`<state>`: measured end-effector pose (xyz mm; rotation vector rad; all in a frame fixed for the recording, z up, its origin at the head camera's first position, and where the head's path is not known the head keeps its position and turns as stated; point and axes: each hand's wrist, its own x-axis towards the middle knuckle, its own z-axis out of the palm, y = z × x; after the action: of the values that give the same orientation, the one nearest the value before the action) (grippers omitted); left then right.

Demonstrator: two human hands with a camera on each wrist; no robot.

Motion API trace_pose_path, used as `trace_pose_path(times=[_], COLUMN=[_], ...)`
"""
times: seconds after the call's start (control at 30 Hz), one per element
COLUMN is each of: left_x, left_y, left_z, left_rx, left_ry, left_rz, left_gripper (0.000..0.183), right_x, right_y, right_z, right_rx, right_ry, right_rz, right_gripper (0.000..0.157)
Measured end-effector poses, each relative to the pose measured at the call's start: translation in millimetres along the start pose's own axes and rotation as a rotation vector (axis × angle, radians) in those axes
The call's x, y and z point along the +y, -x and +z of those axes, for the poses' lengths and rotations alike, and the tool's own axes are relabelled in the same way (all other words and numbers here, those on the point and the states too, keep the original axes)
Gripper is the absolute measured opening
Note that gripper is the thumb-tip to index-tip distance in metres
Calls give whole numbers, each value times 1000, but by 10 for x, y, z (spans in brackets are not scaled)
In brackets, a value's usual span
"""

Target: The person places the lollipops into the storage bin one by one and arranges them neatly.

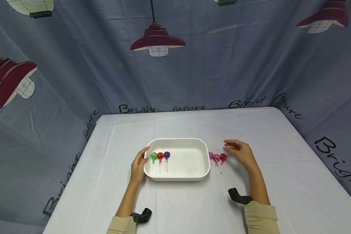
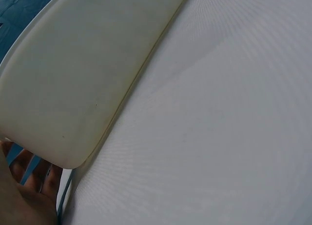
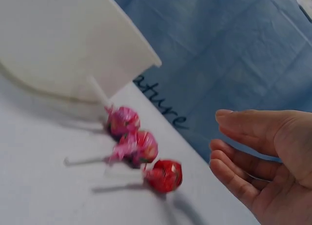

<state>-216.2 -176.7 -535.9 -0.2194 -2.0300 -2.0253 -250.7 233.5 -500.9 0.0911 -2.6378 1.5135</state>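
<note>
A white tray stands on the table. In it, toward the left, lie a green lollipop, a red lollipop and a purple lollipop, sticks toward me. My left hand touches the tray's left end with fingers and thumb at the rim; the left wrist view shows its fingers spread beside the tray wall. Right of the tray lie two pink lollipops and a dark red one. Just beyond them hovers my right hand, fingers loosely bent, holding nothing.
White cloth covers the table. A grey-blue curtain printed with lamps and lettering hangs behind it and at both sides. A black wrist mount sits on the right forearm, another mount on the left.
</note>
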Motion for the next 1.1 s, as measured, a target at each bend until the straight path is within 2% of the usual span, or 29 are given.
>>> trace_pose_path(times=[0.17, 0.3, 0.4, 0.63, 1.1], left_x=[48, 191, 292, 320, 318], left_y=[0, 27, 44, 50, 48], left_z=[1, 26, 45, 49, 49], left_rx=[-6, -14, -21, -21, -21], left_ry=[19, 11, -8, -15, -23], left_rz=[-16, -15, -14, -36, -15], left_gripper=[43, 42, 42, 43, 43], right_x=[-97, -68, -10, 48, 23], right_y=[137, 182, 189, 192, 201], right_z=[-36, -36, -24, 23, 105], right_rx=[-51, -108, -139, -166, -144], right_ry=[-39, -82, -72, -8, 46], right_rz=[60, 89, 94, 97, 117], right_gripper=[48, 45, 45, 47, 43])
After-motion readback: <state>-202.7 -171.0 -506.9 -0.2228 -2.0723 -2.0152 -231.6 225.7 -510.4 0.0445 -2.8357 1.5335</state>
